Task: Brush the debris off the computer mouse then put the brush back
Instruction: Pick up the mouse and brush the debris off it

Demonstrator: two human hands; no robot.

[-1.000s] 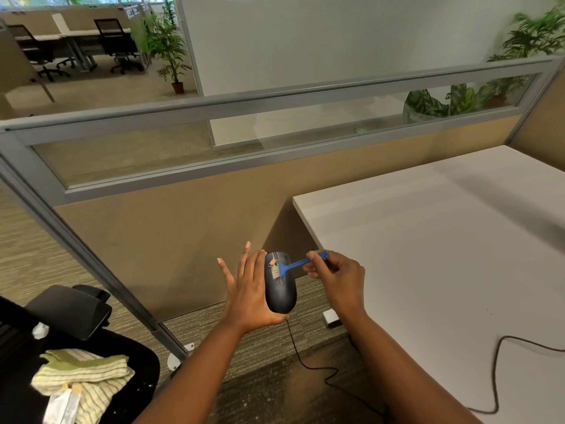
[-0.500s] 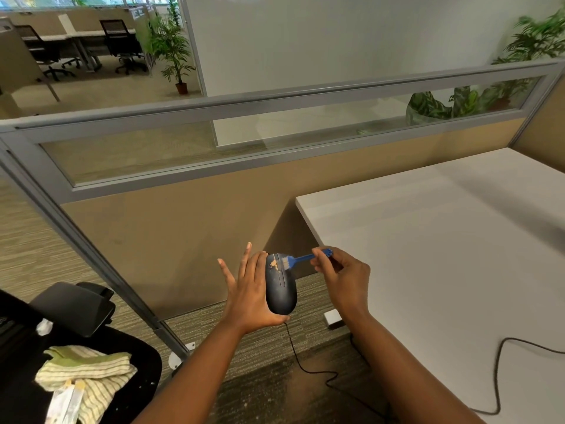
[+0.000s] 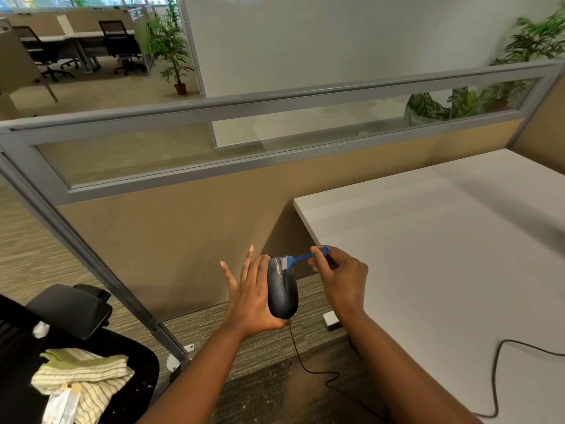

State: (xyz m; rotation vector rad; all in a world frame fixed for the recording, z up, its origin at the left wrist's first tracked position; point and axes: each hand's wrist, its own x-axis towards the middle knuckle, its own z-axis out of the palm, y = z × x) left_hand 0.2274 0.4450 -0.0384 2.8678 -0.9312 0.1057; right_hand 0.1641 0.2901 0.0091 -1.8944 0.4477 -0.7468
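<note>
The computer mouse [image 3: 282, 290] is black and glossy, held upright in the air left of the white tabletop [image 3: 443, 270], above the carpeted floor. Its button end points up and carries pale tan specks of debris [image 3: 278, 268] near the scroll wheel. Its thin black cord [image 3: 308, 367] hangs from the lower end and loops over the floor. The left hand [image 3: 252, 296] cradles the mouse from the left side, palm against it and thumb under its lower end, fingers stretched straight up. The right hand [image 3: 342, 275] pinches the blue handle of a small brush [image 3: 301, 258] between thumb and fingertips, its grip closed on the handle. The light bristles touch the top of the mouse beside the debris. A striped green cloth [image 3: 81, 373] lies on a black chair [image 3: 67, 313] at near left.
</note>
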